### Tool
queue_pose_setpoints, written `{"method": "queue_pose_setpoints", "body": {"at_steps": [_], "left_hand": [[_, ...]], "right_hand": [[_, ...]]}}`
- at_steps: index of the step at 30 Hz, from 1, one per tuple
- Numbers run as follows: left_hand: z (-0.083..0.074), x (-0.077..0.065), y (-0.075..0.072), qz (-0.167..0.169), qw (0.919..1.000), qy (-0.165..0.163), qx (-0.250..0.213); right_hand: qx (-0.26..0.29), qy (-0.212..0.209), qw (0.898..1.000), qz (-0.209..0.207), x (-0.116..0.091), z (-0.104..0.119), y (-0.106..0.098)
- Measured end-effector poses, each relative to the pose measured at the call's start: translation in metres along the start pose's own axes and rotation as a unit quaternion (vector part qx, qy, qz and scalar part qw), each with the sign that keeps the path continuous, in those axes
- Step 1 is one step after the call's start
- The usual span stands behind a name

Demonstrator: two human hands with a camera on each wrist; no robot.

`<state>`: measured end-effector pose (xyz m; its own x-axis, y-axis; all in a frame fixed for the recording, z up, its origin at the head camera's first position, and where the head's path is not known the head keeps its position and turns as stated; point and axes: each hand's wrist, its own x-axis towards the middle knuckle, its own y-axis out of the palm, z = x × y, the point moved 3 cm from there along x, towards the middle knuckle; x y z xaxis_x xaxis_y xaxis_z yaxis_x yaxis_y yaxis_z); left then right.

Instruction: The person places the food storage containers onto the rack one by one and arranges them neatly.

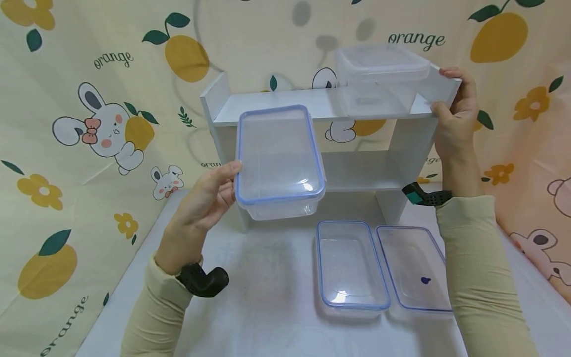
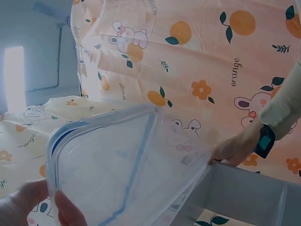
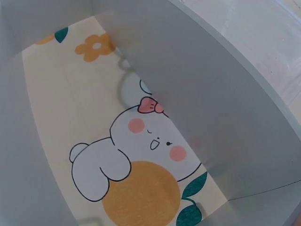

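Observation:
A clear food container with a blue-rimmed lid is tilted in front of the white shelf unit; my left hand grips its left edge. In the left wrist view, the left thumb and fingers pinch the rim of that container. At the shelf's upper right end, my right hand holds the side panel between thumb and fingers. Beside it on the top shelf sits a deeper clear container. The right wrist view shows the inside of the shelf unit but not the right hand's grip.
Two more blue-rimmed containers, a left one and a right one, lie on the white table before the shelf unit. The right sleeve overlaps the right one. Patterned cloth hangs behind and at both sides.

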<state>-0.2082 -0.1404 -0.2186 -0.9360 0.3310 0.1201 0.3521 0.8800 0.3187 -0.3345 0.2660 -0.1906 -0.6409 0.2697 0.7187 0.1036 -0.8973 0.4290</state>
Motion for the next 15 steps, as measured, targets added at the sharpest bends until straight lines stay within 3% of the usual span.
{"method": "queue_pose_setpoints", "body": {"at_steps": [9,15], "left_hand": [[-0.008,0.002,0.004,-0.008,0.9999,0.013,0.002],[-0.012,0.005,0.008,-0.01,0.9999,0.002,-0.003]], "right_hand": [[-0.008,-0.025,1.0,0.014,0.001,-0.001,0.0],[0.0,-0.01,1.0,0.002,0.0,0.0,0.0]]}}
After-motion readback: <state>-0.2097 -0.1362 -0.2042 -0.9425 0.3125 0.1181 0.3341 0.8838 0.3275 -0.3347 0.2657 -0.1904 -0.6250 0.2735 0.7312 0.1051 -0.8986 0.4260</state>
